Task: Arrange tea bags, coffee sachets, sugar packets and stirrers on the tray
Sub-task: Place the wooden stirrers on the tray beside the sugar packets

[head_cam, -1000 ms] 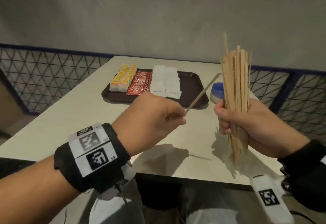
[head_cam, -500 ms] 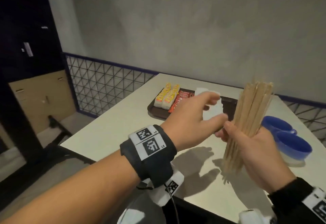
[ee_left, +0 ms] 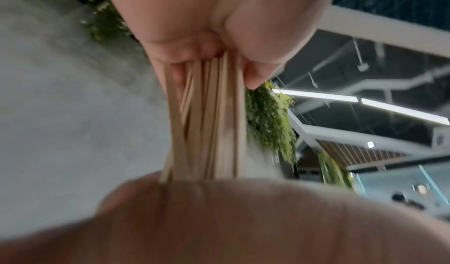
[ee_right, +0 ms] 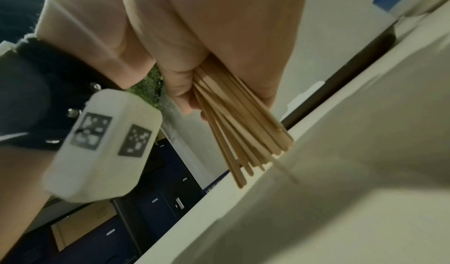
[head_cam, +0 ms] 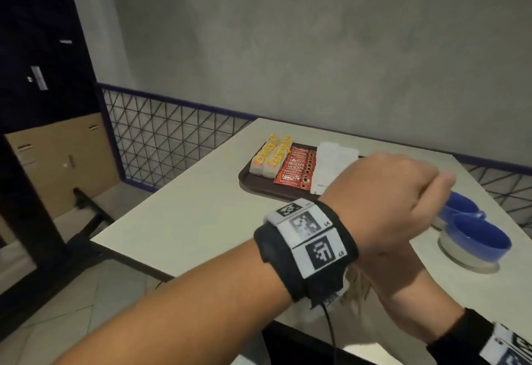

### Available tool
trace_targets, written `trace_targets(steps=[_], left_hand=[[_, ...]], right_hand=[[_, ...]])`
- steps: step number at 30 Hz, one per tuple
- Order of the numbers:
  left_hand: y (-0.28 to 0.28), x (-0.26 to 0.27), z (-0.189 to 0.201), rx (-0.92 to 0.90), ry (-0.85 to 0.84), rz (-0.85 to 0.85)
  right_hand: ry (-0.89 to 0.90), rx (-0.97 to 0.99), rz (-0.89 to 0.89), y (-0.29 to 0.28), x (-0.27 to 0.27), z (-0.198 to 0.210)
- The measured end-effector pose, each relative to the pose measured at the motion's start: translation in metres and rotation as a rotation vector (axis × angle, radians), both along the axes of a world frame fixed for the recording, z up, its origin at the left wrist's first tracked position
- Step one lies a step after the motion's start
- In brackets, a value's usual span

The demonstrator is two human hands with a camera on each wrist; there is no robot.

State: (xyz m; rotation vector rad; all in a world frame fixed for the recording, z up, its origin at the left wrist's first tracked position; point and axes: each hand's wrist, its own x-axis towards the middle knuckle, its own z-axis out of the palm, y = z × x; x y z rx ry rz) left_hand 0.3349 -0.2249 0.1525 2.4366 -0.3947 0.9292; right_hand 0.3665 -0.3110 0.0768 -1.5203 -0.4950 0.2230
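Note:
A bundle of wooden stirrers is gripped by both hands above the table's near right part. In the head view my left hand lies curled over the right one and hides it. The left wrist view shows my right hand clamped round the sticks. Their lower ends fan out close above the table top. The brown tray at the back holds yellow tea bags, red coffee sachets and white sugar packets in rows.
Two blue cups stand on the white table right of my hands. A wire fence runs along the table's left and back sides, with floor and a cardboard box beyond the left edge.
My left hand, which pinched a single stirrer a second ago, has come across onto the bundle. The bundle has dropped from upright in front of me to low over the table.

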Motion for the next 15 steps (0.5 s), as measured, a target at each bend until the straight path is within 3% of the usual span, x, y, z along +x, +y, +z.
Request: trace_targets(steps=[4, 8, 11, 15], left_hand=[[0.006, 0.002, 0.016, -0.112, -0.128, 0.048], [0.007, 0.008, -0.007, -0.165, 0.112, -0.031], [0.012, 0.009, -0.02, -0.204, 0.098, -0.042], [0.011, 0.009, -0.005, -0.551, 0.08, -0.133]], right_hand=[[-0.086, 0.003, 0.034, -0.01, 0.011, -0.001], [-0.03, -0.117, 0.114, -0.01, 0.008, -0.016], [0.024, -0.242, 0.246, -0.011, 0.01, -0.021], [-0.013, -0.229, 0.252, -0.01, 0.017, -0.002]])
